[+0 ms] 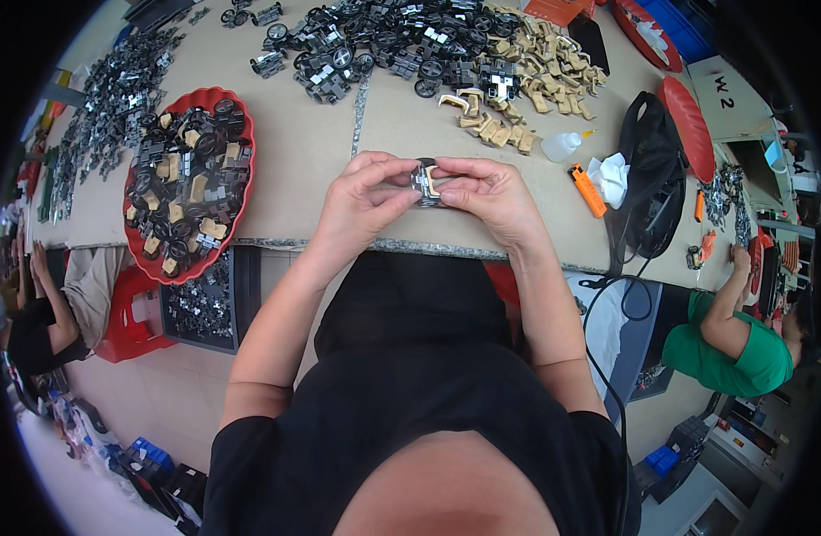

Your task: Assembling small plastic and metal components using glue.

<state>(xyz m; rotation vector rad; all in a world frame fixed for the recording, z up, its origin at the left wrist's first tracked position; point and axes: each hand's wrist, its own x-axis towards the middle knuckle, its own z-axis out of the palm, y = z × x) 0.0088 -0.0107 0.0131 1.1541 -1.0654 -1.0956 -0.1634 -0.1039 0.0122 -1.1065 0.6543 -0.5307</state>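
Left hand (361, 198) and right hand (492, 192) pinch one small part (423, 184) together, with thumbs and fingers at its left and right sides. It is held over the near edge of the surface (294, 192), in the middle. The part looks silver and dark, with a tan piece (433, 181) toward its right side; the fingers hide much of it. I judge that it is light, stiff and rather smooth, so it may slip, and thin portions could be fragile. Its two outer sides seem the best place to hold, with fingertips only. At left, the red bowl (248, 179) has a wavy rim. Farther, the dark pile (383, 40) shows round wheels and shiny blocks; the tan pile (562, 76) has bent shapes.
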